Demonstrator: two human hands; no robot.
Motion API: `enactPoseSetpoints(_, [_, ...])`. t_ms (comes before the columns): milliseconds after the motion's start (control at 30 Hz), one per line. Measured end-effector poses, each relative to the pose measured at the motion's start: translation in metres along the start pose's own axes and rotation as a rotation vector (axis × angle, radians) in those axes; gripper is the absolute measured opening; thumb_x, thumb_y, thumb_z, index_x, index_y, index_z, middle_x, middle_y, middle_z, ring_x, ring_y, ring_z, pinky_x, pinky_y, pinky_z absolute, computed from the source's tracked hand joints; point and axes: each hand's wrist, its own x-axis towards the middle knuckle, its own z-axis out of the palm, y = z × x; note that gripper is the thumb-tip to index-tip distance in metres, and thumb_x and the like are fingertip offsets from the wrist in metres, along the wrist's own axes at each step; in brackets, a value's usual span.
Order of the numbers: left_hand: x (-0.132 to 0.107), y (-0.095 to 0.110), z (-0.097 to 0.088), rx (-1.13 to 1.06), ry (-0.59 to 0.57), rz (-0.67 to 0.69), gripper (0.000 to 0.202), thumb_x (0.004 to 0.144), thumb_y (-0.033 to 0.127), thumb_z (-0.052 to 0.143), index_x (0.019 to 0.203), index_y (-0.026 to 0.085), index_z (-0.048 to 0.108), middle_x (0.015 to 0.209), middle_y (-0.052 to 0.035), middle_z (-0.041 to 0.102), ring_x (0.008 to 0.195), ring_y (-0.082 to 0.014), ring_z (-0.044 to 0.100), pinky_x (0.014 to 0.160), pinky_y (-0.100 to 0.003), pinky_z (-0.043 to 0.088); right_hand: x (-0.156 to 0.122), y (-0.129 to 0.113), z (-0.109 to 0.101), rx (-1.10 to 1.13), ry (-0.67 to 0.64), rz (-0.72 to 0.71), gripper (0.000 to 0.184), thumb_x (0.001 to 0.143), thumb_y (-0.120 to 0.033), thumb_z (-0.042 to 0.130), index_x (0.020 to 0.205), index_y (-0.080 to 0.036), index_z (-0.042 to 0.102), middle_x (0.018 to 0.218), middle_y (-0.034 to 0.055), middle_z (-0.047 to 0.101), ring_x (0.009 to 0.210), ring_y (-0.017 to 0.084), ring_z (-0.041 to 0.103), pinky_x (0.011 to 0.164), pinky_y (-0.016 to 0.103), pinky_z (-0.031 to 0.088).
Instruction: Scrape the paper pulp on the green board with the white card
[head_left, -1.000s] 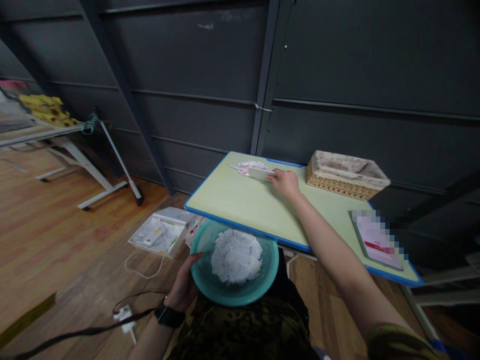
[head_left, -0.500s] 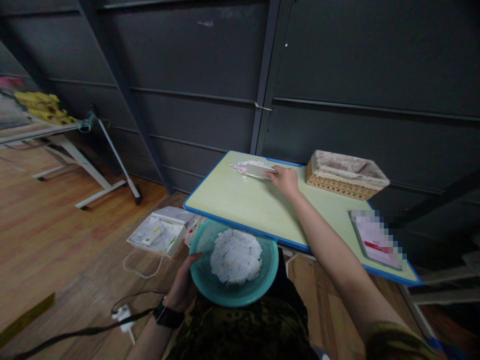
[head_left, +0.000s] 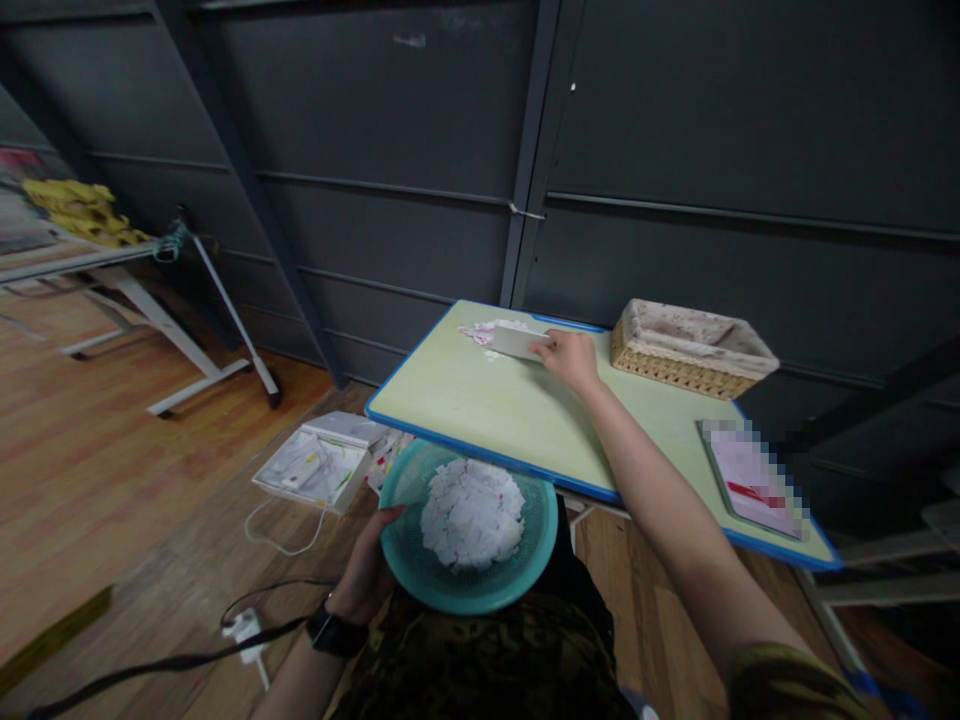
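My left hand (head_left: pixel 371 562) grips the left rim of a teal mesh colander (head_left: pixel 541 545), its thumb over the edge. A heap of white paper scraps (head_left: pixel 472 512) lies in the colander, which sits just under the near edge of a yellow-green table (head_left: pixel 465 400) with blue edging. Out over the table, my right hand (head_left: pixel 568 358) is closed on the right end of a flat pale rectangular card (head_left: pixel 517 343). The card is tilted on edge against a small pile of white and pinkish scraps (head_left: pixel 478 334) near the table's far left corner.
A cloth-lined wicker basket (head_left: pixel 690 365) stands at the table's back right. Nearer me lies a tablet-like object (head_left: pixel 754 485), partly pixelated. On the floor at left are an open white box (head_left: pixel 311 470) and a power strip (head_left: pixel 246 635). A dark panelled wall (head_left: pixel 397 240) rises behind.
The card in my right hand has tilted slightly, showing more of its flat face. My left hand and the colander have stayed in place.
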Motion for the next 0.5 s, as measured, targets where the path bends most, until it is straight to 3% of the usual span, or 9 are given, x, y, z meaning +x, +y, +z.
enactPoseSetpoints(500, [0.0013, 0.0000, -0.0027, 0.024, 0.016, -0.009, 0.018, 0.079, 0.019, 0.061, 0.091, 0.010, 0.071, 0.077, -0.0081, 0.078, 0.077, -0.0257, 0.074, 0.077, -0.038, 0.057, -0.0011, -0.0054, 0.0018, 0.037, 0.020, -0.033, 0.034, 0.085, -0.046, 0.055, 0.086, -0.018, 0.073, 0.081, 0.0097, 0.073, 0.071, 0.022, 0.061, 0.060, 0.028, 0.029])
